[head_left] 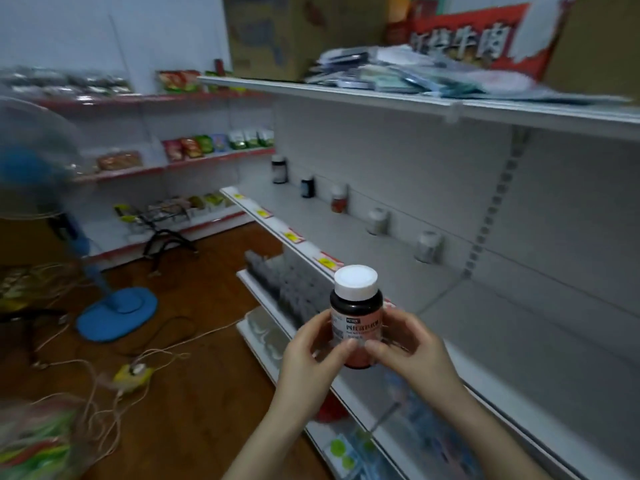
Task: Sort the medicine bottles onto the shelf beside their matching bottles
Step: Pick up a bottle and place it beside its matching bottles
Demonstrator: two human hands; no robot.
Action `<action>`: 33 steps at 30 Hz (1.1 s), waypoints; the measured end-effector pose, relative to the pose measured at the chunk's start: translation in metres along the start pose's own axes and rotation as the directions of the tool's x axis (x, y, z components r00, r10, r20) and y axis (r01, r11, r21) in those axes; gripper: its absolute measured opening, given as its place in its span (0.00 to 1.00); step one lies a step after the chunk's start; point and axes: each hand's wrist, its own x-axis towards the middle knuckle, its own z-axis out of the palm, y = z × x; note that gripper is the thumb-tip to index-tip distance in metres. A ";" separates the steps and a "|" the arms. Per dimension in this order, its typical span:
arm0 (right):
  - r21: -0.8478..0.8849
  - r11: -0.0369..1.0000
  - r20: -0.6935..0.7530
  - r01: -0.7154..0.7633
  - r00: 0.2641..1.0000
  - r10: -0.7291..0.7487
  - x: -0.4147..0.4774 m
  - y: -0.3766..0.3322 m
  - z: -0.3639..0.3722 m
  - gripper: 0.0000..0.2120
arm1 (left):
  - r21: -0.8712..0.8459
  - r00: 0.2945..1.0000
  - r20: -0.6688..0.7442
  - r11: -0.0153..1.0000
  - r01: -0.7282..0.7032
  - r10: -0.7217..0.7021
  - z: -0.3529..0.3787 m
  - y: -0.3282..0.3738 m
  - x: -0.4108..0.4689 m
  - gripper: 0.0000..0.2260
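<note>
Five medicine bottles (pixel 338 199) stand well apart along the back of the middle shelf (pixel 346 244), from 11 to 3 o'clock (two dark, one reddish, two pale), with bare shelf before them up to its labelled front edge. A sixth, white-capped brown bottle (pixel 356 306), is upright at 5 o'clock. The left hand (pixel 311 355) grips it from 8 o'clock, the right hand (pixel 412 348) from 4.

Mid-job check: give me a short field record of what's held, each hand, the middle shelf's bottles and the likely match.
held: dark brown bottle with white cap and pink label, upright
left hand: grips the bottle's left side
right hand: grips its right side
shelf: white metal middle shelf, bottles spaced along its back
likely match: red-labelled white-capped bottle, third from the far end; blurred, so unsure
others: two dark bottles at the far end, two pale bottles nearer
</note>
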 end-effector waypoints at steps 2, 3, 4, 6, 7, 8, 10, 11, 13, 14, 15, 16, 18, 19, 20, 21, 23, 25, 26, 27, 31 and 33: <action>-0.012 1.000 0.049 0.001 0.999 0.000 0.029 0.003 0.028 0.19 | 0.014 0.998 -0.058 1.000 -0.002 0.002 -0.028 -0.009 0.017 0.17; -0.018 1.000 0.077 0.005 0.997 -0.003 0.043 0.004 0.041 0.19 | 0.024 0.997 -0.082 1.000 -0.006 0.008 -0.040 -0.013 0.027 0.17; -0.023 1.000 0.106 0.012 0.994 -0.009 0.058 0.005 0.054 0.19 | 0.035 0.995 -0.099 0.999 -0.011 0.014 -0.053 -0.017 0.038 0.17; -0.024 0.999 0.149 0.024 0.989 -0.020 0.088 0.008 0.078 0.19 | 0.064 0.991 -0.128 0.998 -0.017 0.025 -0.077 -0.028 0.061 0.17; -0.028 0.999 0.162 0.029 0.986 -0.024 0.104 0.011 0.090 0.19 | 0.083 0.989 -0.144 0.996 -0.014 0.026 -0.090 -0.035 0.074 0.18; -0.030 0.999 0.174 0.032 0.984 -0.026 0.121 0.014 0.102 0.18 | 0.104 0.987 -0.157 0.995 -0.006 0.022 -0.102 -0.043 0.088 0.17; -0.029 0.999 0.194 0.037 0.980 -0.031 0.156 0.020 0.123 0.18 | 0.154 0.984 -0.180 0.988 0.015 0.013 -0.126 -0.057 0.119 0.19; -0.030 0.999 0.203 0.043 0.979 -0.036 0.175 0.023 0.134 0.18 | 0.173 0.983 -0.185 0.985 0.024 0.008 -0.137 -0.063 0.136 0.20; -0.042 0.998 0.226 0.053 0.973 -0.042 0.215 0.026 0.154 0.19 | 0.194 0.980 -0.200 0.980 0.041 -0.002 -0.159 -0.073 0.171 0.20; -0.044 0.998 0.242 0.051 0.970 -0.039 0.235 0.028 0.165 0.19 | 0.201 0.978 -0.207 0.978 0.045 -0.002 -0.170 -0.077 0.188 0.20; -0.045 0.998 0.258 0.048 0.965 -0.034 0.254 0.028 0.175 0.19 | 0.209 0.978 -0.209 0.977 0.044 0.000 -0.181 -0.080 0.204 0.20; -0.048 0.998 0.278 0.051 0.960 -0.036 0.272 0.029 0.185 0.20 | 0.215 0.978 -0.210 0.976 0.042 0.004 -0.191 -0.082 0.219 0.19; -0.053 0.996 0.317 0.073 0.947 -0.053 0.309 0.028 0.205 0.21 | 0.222 0.976 -0.219 0.974 0.040 0.010 -0.214 -0.087 0.250 0.19; -0.058 0.995 0.330 0.082 0.942 -0.058 0.326 0.028 0.216 0.21 | 0.221 0.974 -0.226 0.974 0.042 0.009 -0.225 -0.090 0.265 0.19; -0.067 0.994 0.340 0.089 0.938 -0.061 0.343 0.028 0.226 0.22 | 0.213 0.972 -0.233 0.976 0.042 0.009 -0.236 -0.092 0.278 0.19; -0.075 0.993 0.348 0.093 0.936 -0.061 0.358 0.028 0.237 0.23 | 0.208 0.971 -0.237 0.977 0.037 0.013 -0.247 -0.094 0.290 0.19; -0.087 0.992 0.356 0.094 0.933 -0.057 0.385 0.030 0.258 0.24 | 0.207 0.973 -0.229 0.978 0.019 0.030 -0.269 -0.099 0.315 0.18; -0.097 0.991 0.355 0.088 0.934 -0.048 0.410 0.032 0.278 0.26 | 0.197 0.977 -0.210 0.980 0.008 0.034 -0.292 -0.106 0.340 0.18; -0.103 0.991 0.348 0.086 0.936 -0.045 0.423 0.034 0.288 0.27 | 0.190 0.980 -0.199 0.982 0.010 0.029 -0.303 -0.111 0.353 0.18; -0.111 0.990 0.335 0.087 0.941 -0.045 0.435 0.036 0.299 0.27 | 0.188 0.982 -0.189 0.982 0.011 0.025 -0.314 -0.118 0.368 0.18; -0.123 0.990 0.229 0.071 0.973 -0.042 0.481 0.048 0.341 0.25 | 0.153 0.993 -0.117 0.988 0.028 -0.010 -0.361 -0.143 0.428 0.21; -0.128 0.991 0.151 0.046 0.988 -0.027 0.499 0.053 0.358 0.25 | 0.151 0.999 -0.040 0.988 0.030 -0.024 -0.382 -0.153 0.456 0.19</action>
